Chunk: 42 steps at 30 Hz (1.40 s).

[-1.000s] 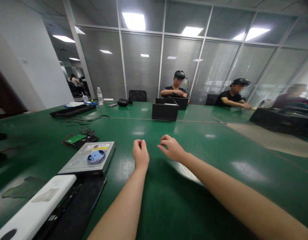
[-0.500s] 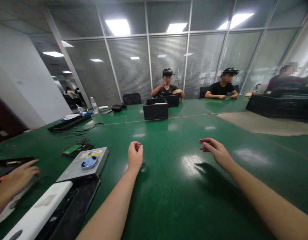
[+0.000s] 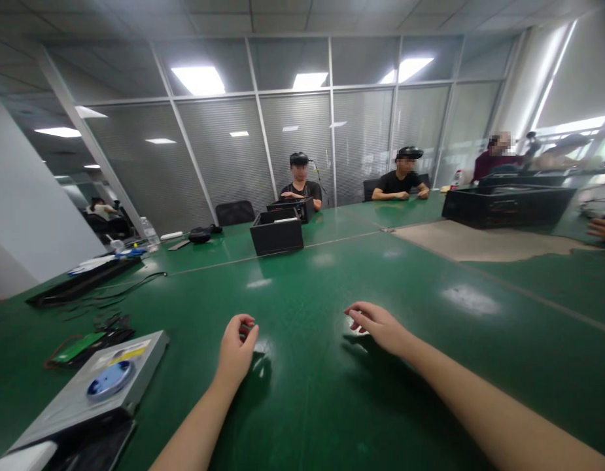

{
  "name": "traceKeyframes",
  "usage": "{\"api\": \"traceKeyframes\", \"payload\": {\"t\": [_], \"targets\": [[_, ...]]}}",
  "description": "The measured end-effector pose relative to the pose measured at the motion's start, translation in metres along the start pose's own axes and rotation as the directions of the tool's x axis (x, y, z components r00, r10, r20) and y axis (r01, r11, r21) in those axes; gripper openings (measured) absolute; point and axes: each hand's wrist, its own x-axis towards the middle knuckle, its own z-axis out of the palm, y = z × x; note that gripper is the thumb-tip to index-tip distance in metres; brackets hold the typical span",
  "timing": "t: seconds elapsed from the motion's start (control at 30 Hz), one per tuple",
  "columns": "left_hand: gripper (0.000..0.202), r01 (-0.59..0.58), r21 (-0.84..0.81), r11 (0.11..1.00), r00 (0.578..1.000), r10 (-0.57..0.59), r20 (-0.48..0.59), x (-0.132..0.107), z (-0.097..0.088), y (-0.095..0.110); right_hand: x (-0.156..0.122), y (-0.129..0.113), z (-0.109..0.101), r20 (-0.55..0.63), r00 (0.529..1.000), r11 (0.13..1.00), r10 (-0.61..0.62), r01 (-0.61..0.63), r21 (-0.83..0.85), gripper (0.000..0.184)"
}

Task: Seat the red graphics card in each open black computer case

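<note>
My left hand [image 3: 237, 348] hovers low over the green table [image 3: 302, 399], its fingers loosely curled and a gap between thumb and fingertips. Nothing shows in it. Across from it, my right hand [image 3: 378, 327] hangs over the tabletop with thumb and fingers bent but apart, also holding nothing. Left of my left hand lies a silver metal drive [image 3: 148, 366] with a round blue lid-like piece [image 3: 110, 379] on top. A green circuit board [image 3: 80, 347] with wires sits just beyond the drive.
A black open box [image 3: 276, 237] stands ahead, with a person [image 3: 299, 190] behind it. Another person [image 3: 403, 180] sits farther right. A long black case [image 3: 508, 206] rests beside a cardboard sheet [image 3: 444, 242] at the right. A bottle [image 3: 149, 232] and cables are at the far left.
The view has turned right and tilted up, so objects sit farther left and lower. My right hand has come closer to my left. A co-worker's hand at the left has left view.
</note>
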Motion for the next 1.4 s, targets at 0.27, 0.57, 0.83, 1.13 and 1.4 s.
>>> {"api": "traceKeyframes", "payload": {"t": [0.27,0.57,0.83,1.13,1.4], "targets": [[0.022,0.0,0.01,1.0,1.0,0.0,0.016,0.002,0.0,-0.001,-0.001,-0.008,-0.005,-0.042,0.999,0.998,-0.031,0.028,-0.057,0.036],[0.024,-0.051,0.053,0.997,0.993,0.056,-0.105,0.002,-0.005,-0.001,0.006,0.012,-0.003,-0.056,0.998,0.997,-0.024,0.019,-0.077,0.036],[0.025,-0.028,0.057,0.998,0.996,0.033,-0.078,0.005,-0.005,-0.013,0.007,0.015,-0.003,-0.073,0.997,1.0,-0.016,0.015,-0.02,0.037],[0.027,-0.015,0.034,0.999,0.999,0.016,-0.04,0.005,-0.005,-0.006,0.012,0.016,-0.003,-0.041,0.992,0.867,0.119,-0.084,0.492,0.047],[0.031,0.016,0.024,1.0,1.0,-0.016,0.015,0.006,-0.003,-0.001,0.004,0.003,-0.014,0.158,0.984,0.299,0.078,-0.174,0.938,0.073]]}}
